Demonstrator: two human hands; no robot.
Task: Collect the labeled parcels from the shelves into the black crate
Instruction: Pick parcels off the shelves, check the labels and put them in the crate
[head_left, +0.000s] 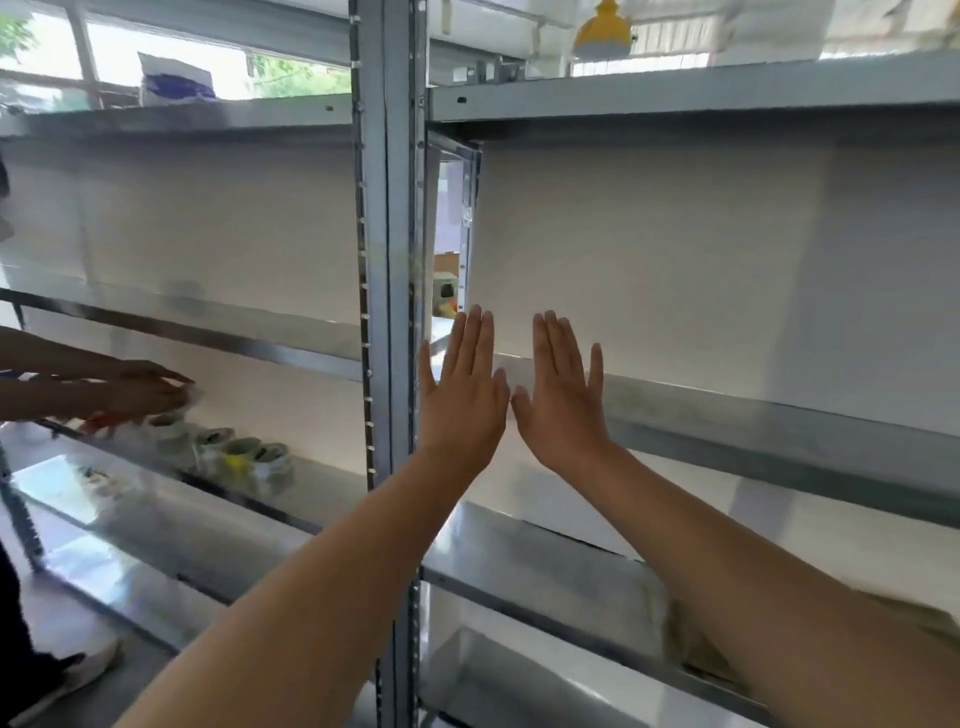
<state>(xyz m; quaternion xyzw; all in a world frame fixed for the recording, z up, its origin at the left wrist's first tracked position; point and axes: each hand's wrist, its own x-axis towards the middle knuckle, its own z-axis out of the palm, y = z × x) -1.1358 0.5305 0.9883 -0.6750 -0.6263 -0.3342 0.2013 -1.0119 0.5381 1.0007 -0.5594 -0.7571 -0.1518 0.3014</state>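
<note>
Left hand (462, 387), right hand (563, 397) flat, before shelf (753, 415)

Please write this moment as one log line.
left hand open | right hand open | both raised before shelf, holding nothing | crate unseen

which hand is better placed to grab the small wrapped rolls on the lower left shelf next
Left, probably. The left hand hovers open beside the grey metal upright post, nearer the small wrapped rolls; the right hand is farther off and would have to reach across the left one.
</note>
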